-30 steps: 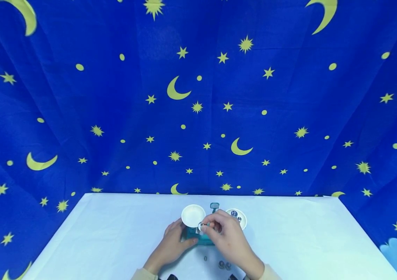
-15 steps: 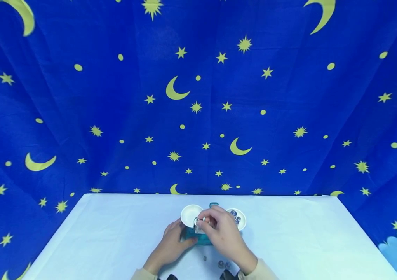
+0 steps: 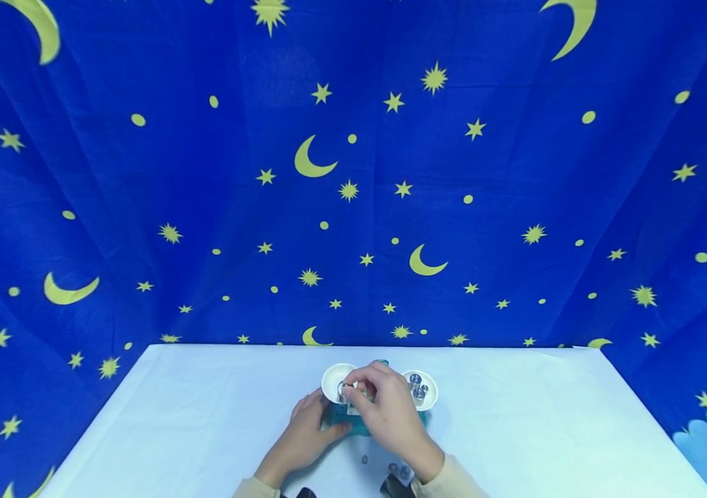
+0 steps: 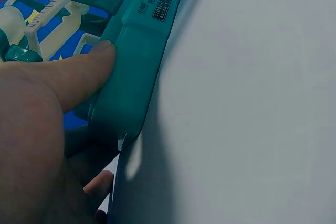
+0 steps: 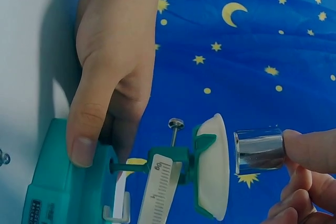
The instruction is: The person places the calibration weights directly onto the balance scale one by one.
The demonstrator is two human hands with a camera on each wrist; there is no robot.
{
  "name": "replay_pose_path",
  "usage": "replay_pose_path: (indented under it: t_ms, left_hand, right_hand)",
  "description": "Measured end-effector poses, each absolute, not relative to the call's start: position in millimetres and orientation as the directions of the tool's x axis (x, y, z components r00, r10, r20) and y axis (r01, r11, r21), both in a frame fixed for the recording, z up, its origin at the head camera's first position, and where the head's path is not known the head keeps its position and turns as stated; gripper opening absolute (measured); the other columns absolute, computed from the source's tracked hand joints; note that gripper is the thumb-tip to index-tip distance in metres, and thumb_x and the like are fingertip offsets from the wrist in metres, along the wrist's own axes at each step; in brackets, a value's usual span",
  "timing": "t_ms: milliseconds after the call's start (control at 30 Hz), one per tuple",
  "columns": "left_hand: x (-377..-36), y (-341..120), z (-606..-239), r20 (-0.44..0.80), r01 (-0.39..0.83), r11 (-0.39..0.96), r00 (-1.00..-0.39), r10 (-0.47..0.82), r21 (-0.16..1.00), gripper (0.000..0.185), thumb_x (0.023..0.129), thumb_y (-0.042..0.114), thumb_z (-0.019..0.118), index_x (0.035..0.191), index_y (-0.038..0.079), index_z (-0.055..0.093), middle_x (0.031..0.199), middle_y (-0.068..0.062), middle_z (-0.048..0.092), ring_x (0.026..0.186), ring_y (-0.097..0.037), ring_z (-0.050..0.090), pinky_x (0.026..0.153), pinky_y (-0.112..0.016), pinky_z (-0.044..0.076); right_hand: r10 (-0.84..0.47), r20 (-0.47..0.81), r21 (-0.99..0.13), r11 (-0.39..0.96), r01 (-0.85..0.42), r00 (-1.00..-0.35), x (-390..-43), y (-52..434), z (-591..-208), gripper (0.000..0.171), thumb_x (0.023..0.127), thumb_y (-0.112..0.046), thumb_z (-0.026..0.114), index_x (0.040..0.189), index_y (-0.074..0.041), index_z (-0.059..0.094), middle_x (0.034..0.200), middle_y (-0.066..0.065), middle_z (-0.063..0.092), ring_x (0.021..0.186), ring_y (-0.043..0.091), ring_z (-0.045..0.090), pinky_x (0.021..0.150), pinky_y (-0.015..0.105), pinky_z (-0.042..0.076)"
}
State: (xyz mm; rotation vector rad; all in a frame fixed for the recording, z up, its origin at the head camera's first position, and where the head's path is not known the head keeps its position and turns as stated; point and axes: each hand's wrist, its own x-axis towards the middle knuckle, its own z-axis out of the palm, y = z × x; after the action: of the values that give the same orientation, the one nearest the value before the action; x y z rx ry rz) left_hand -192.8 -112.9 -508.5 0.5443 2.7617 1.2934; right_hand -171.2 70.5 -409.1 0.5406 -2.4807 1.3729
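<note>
A green tray balance [image 3: 360, 425] with a white pan on each side stands on the table. My left hand [image 3: 306, 436] grips the left end of its base, thumb on the front face [image 4: 131, 72] and fingers behind. My right hand [image 3: 387, 408] pinches a shiny metal cylinder weight [image 5: 260, 150] between thumb and fingertips. In the right wrist view that weight is close above the left pan [image 5: 214, 166], slightly apart from it. Several metal weights [image 3: 418, 389] sit in the right pan [image 3: 432, 401]. The right hand hides the middle of the balance in the head view.
Metal weights [image 3: 400, 472] stand on the white table [image 3: 546, 422] in front of the balance, with a small one [image 3: 364, 459] to their left. A blue curtain [image 3: 353, 221] with yellow moons and stars hangs behind the table.
My right hand has moved left and slightly away from me with the metal weight, from the middle of the balance to over the left pan. The left hand has stayed in place.
</note>
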Motion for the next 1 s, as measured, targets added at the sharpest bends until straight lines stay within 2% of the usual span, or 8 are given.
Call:
replay_pose_path:
  t_ms: [233,533,1000]
  left_hand:
    - [-194,-112,-509,0.110,0.295,0.593,-0.938,0.327,0.749,0.080,0.092,0.046,0.069,0.150,-0.002,0.042,0.151,-0.023,0.046,0.143,-0.043,0.036,0.116,-0.069,0.014]
    - [-191,-113,-504,0.110,0.301,0.602,-0.936,0.334,0.740,0.082,0.092,0.048,0.069,0.150,-0.002,0.041,0.151,-0.023,0.045,0.143,-0.042,0.035,0.116,-0.069,0.015]
    - [-196,-111,-507,0.063,0.265,0.635,-0.944,0.323,0.726,0.083,0.093,0.050,0.067,0.151,-0.003,0.040,0.154,-0.023,0.041,0.145,-0.042,0.032,0.117,-0.068,0.013]
  right_hand:
    - [-0.173,0.396,-0.747,0.512,-0.425,-0.902,-174,62,-411,0.004,0.088,-0.012,0.076,0.092,-0.014,0.076,0.075,-0.011,0.052,0.067,0.006,0.047,0.061,0.022,0.042]
    - [-0.117,0.473,-0.709,0.538,-0.456,-0.873,-175,52,-414,0.004,0.085,-0.010,0.079,0.088,-0.011,0.076,0.071,-0.013,0.050,0.066,0.003,0.046,0.061,0.022,0.042]
    - [-0.041,0.450,-0.724,0.567,-0.391,-0.892,-173,40,-415,0.005,0.084,-0.011,0.079,0.088,-0.011,0.077,0.071,-0.012,0.052,0.062,0.003,0.045,0.059,0.021,0.040]
